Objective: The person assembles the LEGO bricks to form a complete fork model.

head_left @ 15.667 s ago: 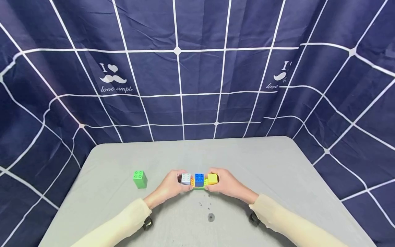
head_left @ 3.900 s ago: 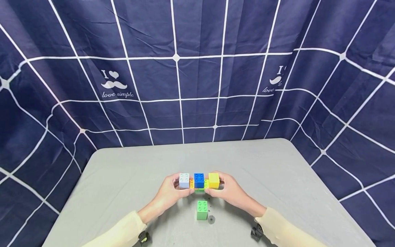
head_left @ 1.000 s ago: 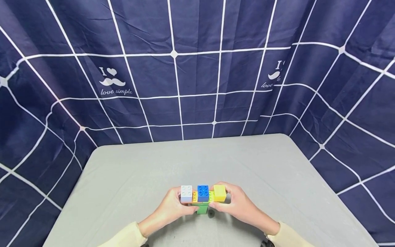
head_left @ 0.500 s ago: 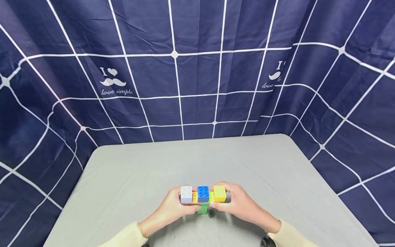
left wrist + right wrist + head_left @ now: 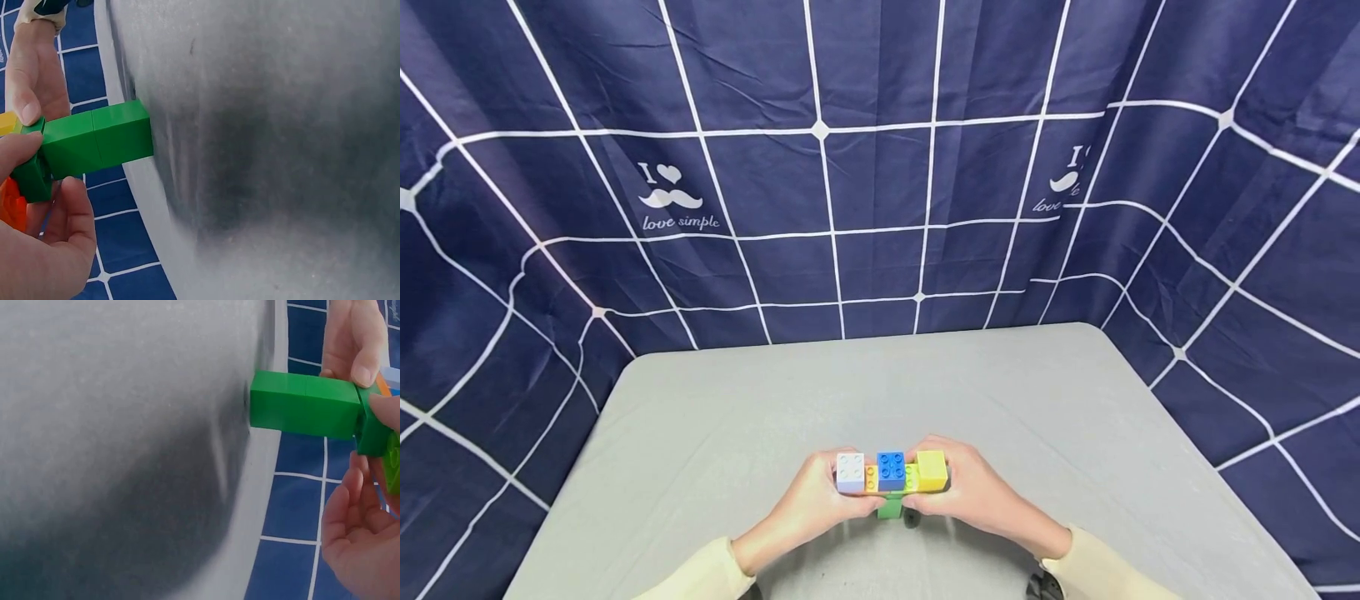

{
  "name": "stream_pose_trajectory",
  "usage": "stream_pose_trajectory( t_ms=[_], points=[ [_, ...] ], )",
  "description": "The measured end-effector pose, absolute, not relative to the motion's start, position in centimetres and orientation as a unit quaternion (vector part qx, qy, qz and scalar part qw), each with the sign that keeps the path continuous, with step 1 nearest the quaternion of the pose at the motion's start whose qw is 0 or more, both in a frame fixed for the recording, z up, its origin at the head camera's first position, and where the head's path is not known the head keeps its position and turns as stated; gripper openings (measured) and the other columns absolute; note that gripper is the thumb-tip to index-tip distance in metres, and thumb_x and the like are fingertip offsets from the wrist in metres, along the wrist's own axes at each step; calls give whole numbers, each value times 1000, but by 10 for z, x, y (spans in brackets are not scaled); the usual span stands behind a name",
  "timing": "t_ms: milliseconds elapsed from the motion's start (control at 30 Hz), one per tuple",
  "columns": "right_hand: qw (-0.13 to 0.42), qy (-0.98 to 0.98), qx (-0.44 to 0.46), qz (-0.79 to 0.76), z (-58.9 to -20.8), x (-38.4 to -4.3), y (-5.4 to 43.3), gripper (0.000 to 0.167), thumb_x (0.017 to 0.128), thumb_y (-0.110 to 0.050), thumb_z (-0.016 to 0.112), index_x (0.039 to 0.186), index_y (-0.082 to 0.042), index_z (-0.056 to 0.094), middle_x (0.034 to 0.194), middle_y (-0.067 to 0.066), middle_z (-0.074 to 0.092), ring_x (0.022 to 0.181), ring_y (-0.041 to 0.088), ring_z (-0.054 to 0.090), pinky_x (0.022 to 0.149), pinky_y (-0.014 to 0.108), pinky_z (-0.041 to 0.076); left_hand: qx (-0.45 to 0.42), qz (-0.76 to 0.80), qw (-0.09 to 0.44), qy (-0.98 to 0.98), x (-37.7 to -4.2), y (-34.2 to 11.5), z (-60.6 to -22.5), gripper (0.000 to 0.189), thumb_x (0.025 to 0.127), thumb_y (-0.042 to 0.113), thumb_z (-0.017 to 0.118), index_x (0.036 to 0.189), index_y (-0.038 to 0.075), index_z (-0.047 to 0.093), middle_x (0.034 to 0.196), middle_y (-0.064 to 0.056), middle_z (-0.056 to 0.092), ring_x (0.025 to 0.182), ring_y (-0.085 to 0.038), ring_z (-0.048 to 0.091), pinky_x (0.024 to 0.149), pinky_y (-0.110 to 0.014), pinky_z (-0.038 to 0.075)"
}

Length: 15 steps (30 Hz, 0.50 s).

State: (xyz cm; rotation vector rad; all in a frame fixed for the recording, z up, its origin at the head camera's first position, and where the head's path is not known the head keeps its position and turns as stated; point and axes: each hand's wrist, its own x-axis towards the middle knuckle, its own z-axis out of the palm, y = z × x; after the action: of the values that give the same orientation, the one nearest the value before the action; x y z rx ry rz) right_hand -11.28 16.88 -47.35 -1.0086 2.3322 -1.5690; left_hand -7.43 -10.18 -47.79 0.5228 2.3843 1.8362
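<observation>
A toy building-brick assembly is held between both hands. On top it carries a white brick (image 5: 850,472), a blue brick (image 5: 891,471) and a yellow brick (image 5: 932,471). Orange (image 5: 871,477) and lime (image 5: 911,477) bricks lie under these, with a green brick (image 5: 34,172) at the bottom centre. My left hand (image 5: 816,500) grips the white end, my right hand (image 5: 973,492) the yellow end. Below, a green two-brick stack (image 5: 306,403) stands upright on the table, its top meeting the assembly's green brick. A thin dark line shows between them; whether they are locked together cannot be seen.
The grey table (image 5: 715,417) spreads around the hands, with a dark spot (image 5: 912,518) beside the green stack. A navy curtain with white grid lines (image 5: 880,183) encloses the back and sides. A dark wrist device (image 5: 1043,586) sits by the right sleeve.
Earlier the green stack stood at the left, then in front of the hands. The hands have since brought the assembly nearer and over it. Over the last second there is hardly any movement.
</observation>
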Motion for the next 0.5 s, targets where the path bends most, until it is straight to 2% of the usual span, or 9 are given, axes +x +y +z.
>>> stream_pose_trajectory(
  t_ms=[267,500],
  points=[
    [86,775,-333,-529,-475,-114,165,33,84,-17,96,108,-19,74,100,-2,73,82,12,67,69,30,59,189,580,23,792,-75,-103,-478,33,79,9,97,105,9,77,94,7,76,82,-9,69,75,-28,60],
    [108,779,-320,-528,-478,-114,163,33,83,-17,96,106,-16,72,98,-1,75,82,13,69,72,31,60,188,583,30,790,-75,-103,-476,33,79,8,97,106,7,77,94,6,76,83,-10,70,76,-28,60]
  ],
)
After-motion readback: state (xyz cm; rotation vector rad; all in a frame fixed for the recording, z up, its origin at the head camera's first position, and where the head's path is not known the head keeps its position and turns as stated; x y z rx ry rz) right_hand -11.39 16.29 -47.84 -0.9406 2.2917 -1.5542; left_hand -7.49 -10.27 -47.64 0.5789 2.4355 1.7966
